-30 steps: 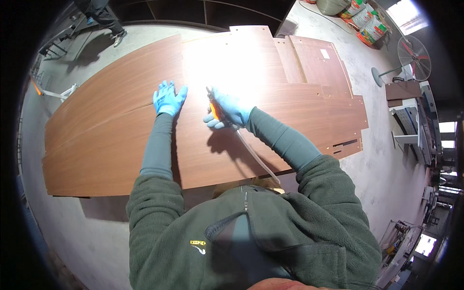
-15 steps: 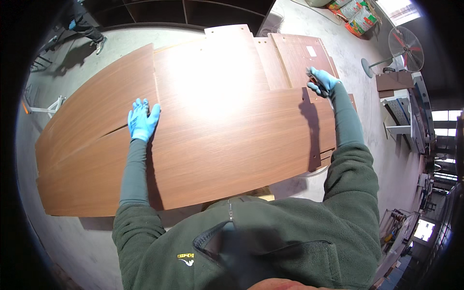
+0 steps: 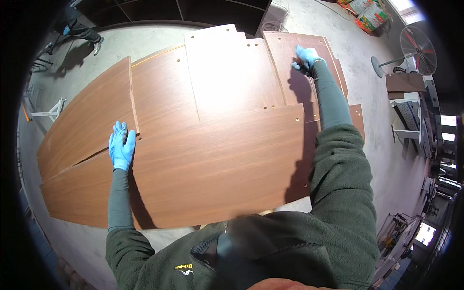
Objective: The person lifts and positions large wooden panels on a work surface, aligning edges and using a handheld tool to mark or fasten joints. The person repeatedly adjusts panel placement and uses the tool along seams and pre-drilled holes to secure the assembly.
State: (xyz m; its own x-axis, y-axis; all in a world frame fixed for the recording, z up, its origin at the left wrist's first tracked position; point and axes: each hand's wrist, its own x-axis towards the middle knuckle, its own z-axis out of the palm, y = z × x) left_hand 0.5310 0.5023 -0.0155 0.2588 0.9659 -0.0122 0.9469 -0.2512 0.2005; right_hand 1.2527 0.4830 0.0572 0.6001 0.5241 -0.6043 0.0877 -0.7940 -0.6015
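Note:
Large wood-grain panels lie flat in front of me, overlapping. My left hand point(image 3: 122, 147), in a blue glove, rests with its fingers stretched out on the near panel point(image 3: 217, 169), by the narrow gap where it meets the far left panel point(image 3: 92, 106). My right hand point(image 3: 308, 57), also gloved in blue, is closed around a dark hand tool point(image 3: 303, 71), much of it hidden; earlier it looked like pliers with red and black handles. That hand is over the far right panel point(image 3: 285, 48), beside a white label. A bright glare covers the middle panel point(image 3: 210, 82).
A standing fan point(image 3: 416, 50) and brown cartons point(image 3: 405, 83) are on the right. Bags point(image 3: 371, 18) lie at the far right, a dark shelf unit point(image 3: 159, 12) at the back. Another person's leg point(image 3: 87, 33) shows at the far left, near a white metal stand point(image 3: 54, 110).
My right hand has reached farther away and a little left with the tool, now over the far right panel. My left hand still lies by the gap. The whole view has shifted slightly.

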